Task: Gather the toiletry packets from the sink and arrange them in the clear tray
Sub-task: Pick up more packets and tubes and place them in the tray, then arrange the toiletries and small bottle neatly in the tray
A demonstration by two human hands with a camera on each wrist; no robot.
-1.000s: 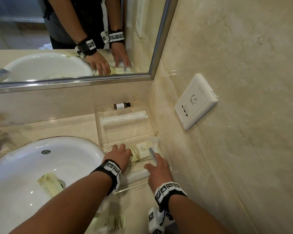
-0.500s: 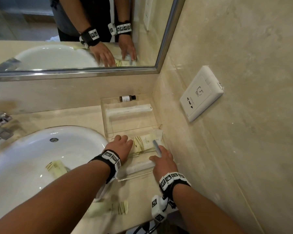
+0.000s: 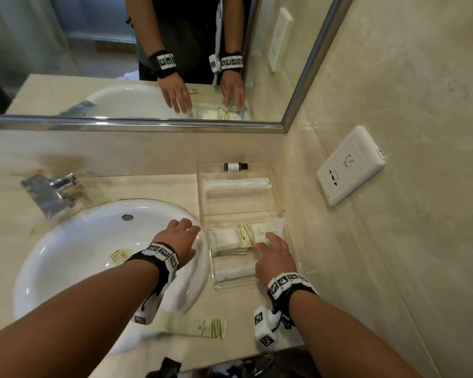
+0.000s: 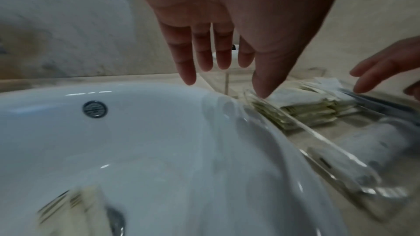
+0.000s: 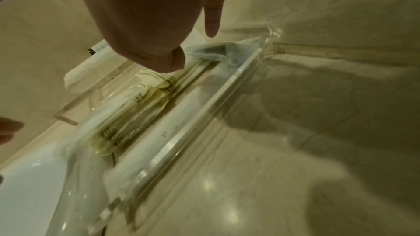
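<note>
No writing on any packet or label is legible; the packets [image 3: 245, 236] show only olive stripes and a small emblem, the bottle [image 3: 235, 166] a pale label, the wall socket [image 3: 350, 165] a shaver pictogram; the wristbands carry black-and-white square codes.
Tray [image 3: 274, 186] taken as landmark; the packets lie stacked in its near half, a white tube [image 3: 236, 184] in its far half, the bottle at its far wall.
Right hand [image 3: 273, 257] over the tray's near end, fingers loosely spread, thumb tip on the stack; nothing pinched.
Left hand [image 3: 178, 238] just left of the tray, above the sink [image 3: 74, 241] rim, fingers straight and slightly spread, holding nothing.
One striped packet [image 3: 120, 255] lies in the sink, left of the tray; another [image 3: 202, 327] on the counter near of it.
</note>
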